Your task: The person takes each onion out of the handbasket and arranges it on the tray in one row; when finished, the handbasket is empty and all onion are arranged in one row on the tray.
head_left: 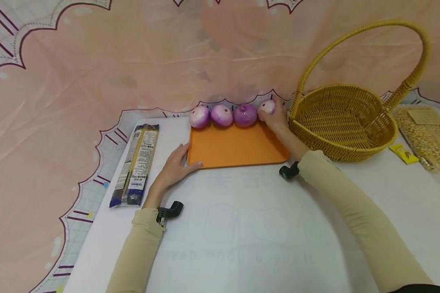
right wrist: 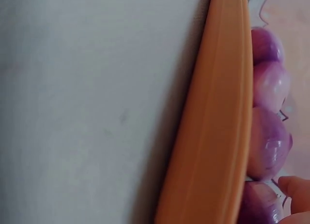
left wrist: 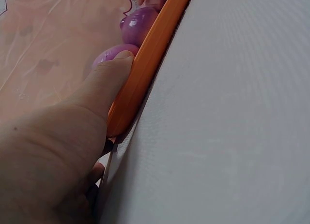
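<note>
An orange tray (head_left: 238,148) lies on the white table, with a row of purple onions along its far side. My left hand (head_left: 174,169) holds the tray's near left corner, its thumb (left wrist: 114,71) over the rim and its fingers along the left side. At the right end of the row, my right hand (head_left: 275,118) grips an onion (head_left: 267,106) between thumb and fingers. Beside that onion sit a darker onion (head_left: 245,115) and two paler ones, a middle onion (head_left: 221,115) and a leftmost onion (head_left: 199,117).
Right of the tray stands a wicker basket (head_left: 352,152) with a tall handle. A long printed packet (head_left: 135,167) lies left of the tray. Farther right are a small yellow sachet (head_left: 403,154) and a clear bag of pale grains (head_left: 430,142). Patterned cloth (head_left: 150,61) hangs behind the table.
</note>
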`<state>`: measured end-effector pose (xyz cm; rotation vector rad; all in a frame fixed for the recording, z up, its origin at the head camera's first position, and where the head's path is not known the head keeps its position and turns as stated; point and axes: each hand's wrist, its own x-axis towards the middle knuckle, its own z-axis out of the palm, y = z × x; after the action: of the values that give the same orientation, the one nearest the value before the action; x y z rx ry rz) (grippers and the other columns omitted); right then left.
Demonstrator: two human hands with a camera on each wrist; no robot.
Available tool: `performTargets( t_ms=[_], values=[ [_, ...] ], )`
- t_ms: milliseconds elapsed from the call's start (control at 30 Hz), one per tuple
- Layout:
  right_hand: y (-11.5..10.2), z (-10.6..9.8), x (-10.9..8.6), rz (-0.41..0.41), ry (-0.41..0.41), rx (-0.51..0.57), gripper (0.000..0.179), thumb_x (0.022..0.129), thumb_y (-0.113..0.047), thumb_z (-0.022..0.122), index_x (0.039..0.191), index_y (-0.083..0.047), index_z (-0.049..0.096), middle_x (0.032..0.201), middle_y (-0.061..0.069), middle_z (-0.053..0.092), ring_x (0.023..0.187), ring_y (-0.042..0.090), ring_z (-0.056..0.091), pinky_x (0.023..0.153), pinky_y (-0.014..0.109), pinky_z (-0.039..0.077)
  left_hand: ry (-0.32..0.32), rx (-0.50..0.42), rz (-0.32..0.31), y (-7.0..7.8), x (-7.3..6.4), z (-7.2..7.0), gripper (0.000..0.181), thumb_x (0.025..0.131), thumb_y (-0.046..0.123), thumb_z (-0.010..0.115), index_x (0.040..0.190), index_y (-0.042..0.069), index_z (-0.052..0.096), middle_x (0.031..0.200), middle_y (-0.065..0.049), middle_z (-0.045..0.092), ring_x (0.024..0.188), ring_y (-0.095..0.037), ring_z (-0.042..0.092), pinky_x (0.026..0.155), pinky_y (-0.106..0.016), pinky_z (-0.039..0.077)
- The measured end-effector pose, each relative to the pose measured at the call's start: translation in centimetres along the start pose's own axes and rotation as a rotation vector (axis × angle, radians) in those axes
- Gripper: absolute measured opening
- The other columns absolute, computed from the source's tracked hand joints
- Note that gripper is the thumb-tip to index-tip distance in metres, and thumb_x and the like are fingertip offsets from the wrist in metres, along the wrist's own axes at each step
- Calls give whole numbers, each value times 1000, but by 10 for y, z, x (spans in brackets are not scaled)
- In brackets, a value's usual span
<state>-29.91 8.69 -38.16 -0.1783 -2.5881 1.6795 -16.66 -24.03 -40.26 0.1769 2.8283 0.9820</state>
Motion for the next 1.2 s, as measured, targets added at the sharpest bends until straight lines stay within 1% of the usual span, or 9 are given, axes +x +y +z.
performTargets(
  t_ms=[267, 467, 567, 700, 833, 900, 967, 1067, 1200],
  values=[
    [1, 0, 0, -6, 11, 18, 80, 86, -26, 67, 154, -22, 26, 151, 21, 28, 133, 33, 37, 114, 43, 33, 2, 13, 10, -1, -4, 0, 89, 88, 47, 67, 156, 13, 21, 162, -16, 18, 152, -34, 11, 122, -55, 14],
    [-3, 0, -1, -54, 5, -68, 77, 87, -36, 65, 153, -18, 28, 153, 19, 29, 140, 34, 29, 117, 46, 26, 11, 16, 25, -1, -4, 1, 89, 87, 44, 68, 155, 10, 22, 161, -18, 20, 151, -35, 12, 121, -56, 14],
    [-5, -2, -1, -62, -4, -106, 77, 89, -42, 61, 153, -18, 27, 155, 21, 24, 142, 36, 25, 119, 48, 24, 16, 18, 33, -1, -3, 3, 88, 88, 43, 68, 155, 9, 23, 161, -18, 21, 151, -35, 13, 122, -55, 15],
    [-5, -3, -2, -83, -8, -144, 72, 93, -48, 53, 153, -18, 29, 153, 24, 24, 142, 39, 24, 119, 50, 22, 11, 20, 41, -2, 0, 4, 90, 87, 44, 68, 155, 9, 21, 161, -17, 21, 151, -35, 12, 122, -55, 14],
    [-5, -2, -3, -112, -10, -208, 69, 97, -56, 40, 153, -18, 30, 153, 25, 25, 143, 40, 23, 119, 52, 18, 16, -109, 35, 1, 2, 0, 89, 88, 45, 66, 157, 14, 17, 164, -10, 13, 153, -31, 7, 123, -53, 10],
    [-6, -1, -3, -127, -24, -256, 70, 97, -59, 35, 154, -19, 29, 156, 25, 21, 145, 40, 19, 121, 53, 15, 33, -200, 30, 4, 2, -3, 87, 90, 45, 64, 157, 17, 16, 165, -6, 8, 153, -29, 4, 123, -53, 7],
    [-8, 1, -3, -152, -43, -326, 71, 97, -62, 32, 154, -20, 28, 157, 25, 17, 147, 41, 14, 121, 55, 11, 60, -239, 25, 7, 0, -7, 83, 92, 47, 60, 157, 20, 16, 166, -4, 4, 153, -29, -1, 123, -55, 4],
    [-11, 5, -3, -198, -67, -430, 73, 96, -65, 30, 154, -21, 25, 159, 25, 11, 148, 42, 8, 121, 58, 7, 111, -195, 32, 11, -1, -11, 79, 94, 54, 52, 157, 21, 18, 166, -4, 2, 152, -33, -6, 121, -60, 1],
    [-16, 8, -3, -252, -87, -519, 75, 93, -70, 29, 154, -27, 24, 161, 20, 8, 149, 40, 2, 120, 61, 1, 178, -17, 53, 20, 4, -18, 78, 93, 65, 41, 156, 22, 21, 166, -4, 1, 152, -37, -9, 118, -66, -1]
  ],
)
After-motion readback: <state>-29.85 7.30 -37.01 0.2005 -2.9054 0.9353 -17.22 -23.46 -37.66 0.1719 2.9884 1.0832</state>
